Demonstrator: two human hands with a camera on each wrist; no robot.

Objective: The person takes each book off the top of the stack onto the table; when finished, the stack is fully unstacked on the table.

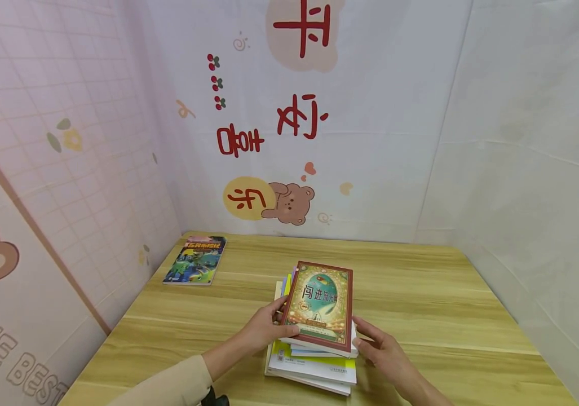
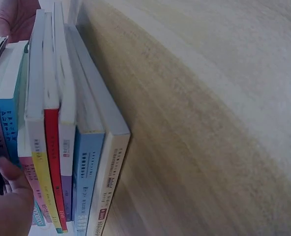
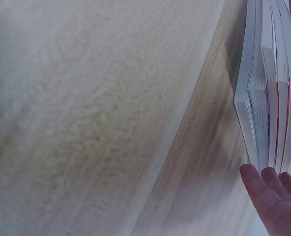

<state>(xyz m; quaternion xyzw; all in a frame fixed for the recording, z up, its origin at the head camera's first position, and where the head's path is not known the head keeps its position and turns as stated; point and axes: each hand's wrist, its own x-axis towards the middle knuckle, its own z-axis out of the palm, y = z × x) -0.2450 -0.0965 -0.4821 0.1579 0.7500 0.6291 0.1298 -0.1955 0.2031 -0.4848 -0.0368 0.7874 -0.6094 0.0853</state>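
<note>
A stack of several books (image 1: 314, 369) of different sizes stands at the front middle of the table. On top lies a red-bordered book (image 1: 319, 304) with a green and gold cover, turned slightly. My left hand (image 1: 266, 327) grips this top book at its left edge, thumb over the near-left corner of the cover. In the left wrist view, coloured spines (image 2: 52, 167) face that hand. My right hand (image 1: 383, 355) is at the stack's right side, fingers loosely extended by the page edges (image 3: 268, 123). Whether all its fingertips touch is unclear.
A colourful comic-style book (image 1: 195, 260) lies flat at the table's far left corner. The wood-grain table (image 1: 421, 293) is bounded by a printed cloth at the back (image 1: 370, 113) and on both sides.
</note>
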